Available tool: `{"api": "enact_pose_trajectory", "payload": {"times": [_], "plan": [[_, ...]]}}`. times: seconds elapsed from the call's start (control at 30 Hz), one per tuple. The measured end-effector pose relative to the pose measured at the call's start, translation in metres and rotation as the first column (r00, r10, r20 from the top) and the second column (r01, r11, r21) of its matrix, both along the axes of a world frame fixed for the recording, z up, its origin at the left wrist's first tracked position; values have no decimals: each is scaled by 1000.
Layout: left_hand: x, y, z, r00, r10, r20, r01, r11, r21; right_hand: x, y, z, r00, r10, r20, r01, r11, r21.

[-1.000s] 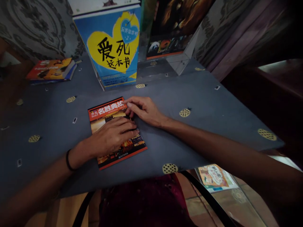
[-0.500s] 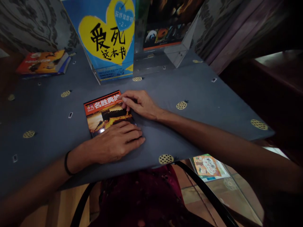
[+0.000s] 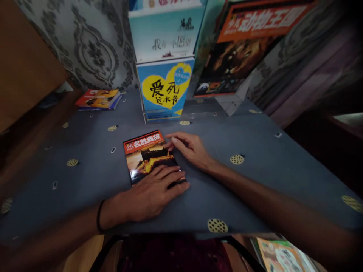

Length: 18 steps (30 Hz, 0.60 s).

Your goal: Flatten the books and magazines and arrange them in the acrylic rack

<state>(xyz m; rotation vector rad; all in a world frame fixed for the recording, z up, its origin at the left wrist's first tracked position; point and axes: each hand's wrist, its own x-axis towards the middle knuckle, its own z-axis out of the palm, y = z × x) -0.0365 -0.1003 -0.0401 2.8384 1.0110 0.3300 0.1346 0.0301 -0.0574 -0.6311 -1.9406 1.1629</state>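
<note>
A book (image 3: 150,155) with an orange title band and a picture of a wall lies closed on the patterned tablecloth (image 3: 204,196), cover up. Across its lower part rests my left hand (image 3: 159,192), palm down, with fingers stretched out and a little apart; a black band circles that wrist. My right hand (image 3: 190,149) is at the book's upper right edge, fingers loosely curved with a gap below the thumb, fingertips by the corner. Whether those fingertips touch the cover I cannot tell. Neither hand grips anything.
Behind the book stands a rack of books, with a blue book (image 3: 163,90) lowest. To its right an animal book (image 3: 227,53) leans on a clear stand (image 3: 232,102). Two stacked books (image 3: 98,99) lie at the back left. Another book (image 3: 279,255) is below the table's front edge.
The view has tilted up, showing more of the rack and the animal book. My right hand has shifted slightly off the cover towards its edge. My left hand stays on the book.
</note>
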Motion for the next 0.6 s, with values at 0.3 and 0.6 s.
{"api": "enact_pose_trajectory", "payload": {"times": [0.3, 0.6], "plan": [[-10, 56, -16, 817, 459, 349, -454, 885, -102, 1, 4, 0, 988, -152, -7, 152, 980, 130], [-49, 53, 3, 905, 193, 380, -164, 980, -109, 0, -5, 1, 980, -116, 163, 55, 939, 340]]}}
